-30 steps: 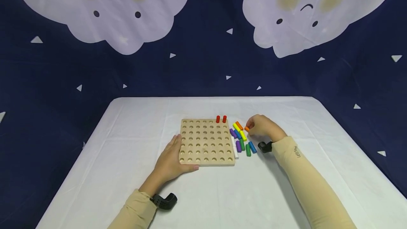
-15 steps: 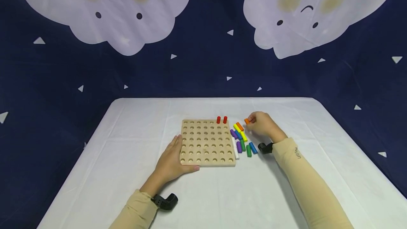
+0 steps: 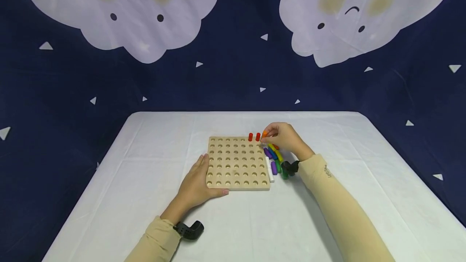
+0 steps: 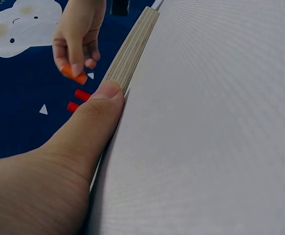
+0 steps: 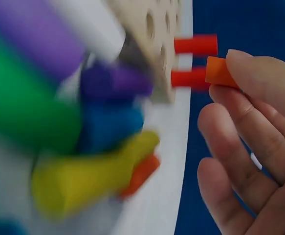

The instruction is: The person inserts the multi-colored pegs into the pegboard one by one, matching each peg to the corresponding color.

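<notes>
In the head view a square wooden pegboard (image 3: pixel 238 163) with rows of holes lies flat on the table. Two red pegs (image 3: pixel 251 137) stand upright in its far row, near the right corner. My left hand (image 3: pixel 194 183) rests against the board's near left corner, fingers straight along the left side. Its thumb (image 4: pixel 96 107) presses on the near edge. My right hand (image 3: pixel 285 136) pinches an orange peg (image 5: pixel 220 72) between thumb and fingers, just above the board's far right corner. From the right wrist, that peg appears in front of one red peg, partly covering it.
Loose pegs lie along the board's right side: white (image 3: pixel 270 169), purple (image 3: pixel 274 167), yellow (image 3: pixel 279 156), green (image 3: pixel 278 166), blue and orange. My right hand and its wrist camera (image 3: pixel 290 167) cover some of them. A dark cloud-print cloth (image 3: pixel 233 80) hangs behind the table.
My right hand has lifted the orange peg off the table and carried it left, to the board's far right corner. The left hand and the board stay in place.
</notes>
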A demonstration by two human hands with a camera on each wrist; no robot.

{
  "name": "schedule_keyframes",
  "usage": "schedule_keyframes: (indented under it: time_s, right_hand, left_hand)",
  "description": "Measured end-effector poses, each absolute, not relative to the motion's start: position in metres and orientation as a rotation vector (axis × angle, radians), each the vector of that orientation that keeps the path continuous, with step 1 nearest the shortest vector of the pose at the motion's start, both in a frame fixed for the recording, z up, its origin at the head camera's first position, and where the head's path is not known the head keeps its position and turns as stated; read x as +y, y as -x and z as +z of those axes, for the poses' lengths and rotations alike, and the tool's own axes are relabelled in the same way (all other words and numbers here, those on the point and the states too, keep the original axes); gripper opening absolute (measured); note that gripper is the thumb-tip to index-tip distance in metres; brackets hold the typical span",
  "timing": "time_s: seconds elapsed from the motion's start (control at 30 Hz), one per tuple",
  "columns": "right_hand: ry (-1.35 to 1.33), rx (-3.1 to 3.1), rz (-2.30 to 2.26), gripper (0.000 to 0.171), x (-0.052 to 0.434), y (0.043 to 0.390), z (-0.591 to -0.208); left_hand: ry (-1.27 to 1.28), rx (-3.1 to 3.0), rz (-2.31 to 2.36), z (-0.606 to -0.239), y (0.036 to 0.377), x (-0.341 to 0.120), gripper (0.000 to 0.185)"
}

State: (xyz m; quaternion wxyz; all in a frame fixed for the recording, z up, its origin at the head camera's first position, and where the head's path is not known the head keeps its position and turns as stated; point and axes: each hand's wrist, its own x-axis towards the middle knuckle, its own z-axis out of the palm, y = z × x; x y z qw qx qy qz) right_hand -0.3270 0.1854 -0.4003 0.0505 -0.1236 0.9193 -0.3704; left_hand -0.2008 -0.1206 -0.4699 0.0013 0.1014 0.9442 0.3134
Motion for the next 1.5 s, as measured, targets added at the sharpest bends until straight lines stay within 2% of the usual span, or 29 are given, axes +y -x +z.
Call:
schedule_keyframes:
  time_s: [0.37, 0.97, 1.17, 1.37, 1.5]
  right_hand:
    - [0.476, 2.791, -1.000, 0.013, 0.151, 0.333, -0.408]
    - [0.532, 2.838, -0.868, 0.018, 0.145, 0.329, -0.411]
    - [0.532, 2.797, -0.944, 0.028, 0.153, 0.326, -0.405]
    - [0.434, 2.871, -1.054, 0.022, 0.175, 0.324, -0.390]
    - [0.309, 2.904, -0.952, 0.024, 0.198, 0.328, -0.395]
  left_hand:
    - [-0.308, 2.954, 0.984, -0.469, 0.201, -0.122, 0.140]
    - [-0.310, 2.951, 0.974, -0.471, 0.202, -0.121, 0.140]
    - [-0.307, 2.953, 0.964, -0.471, 0.202, -0.121, 0.140]
    - [-0.308, 2.953, 0.964, -0.470, 0.202, -0.120, 0.141]
    - [-0.309, 2.951, 0.964, -0.471, 0.202, -0.120, 0.141]
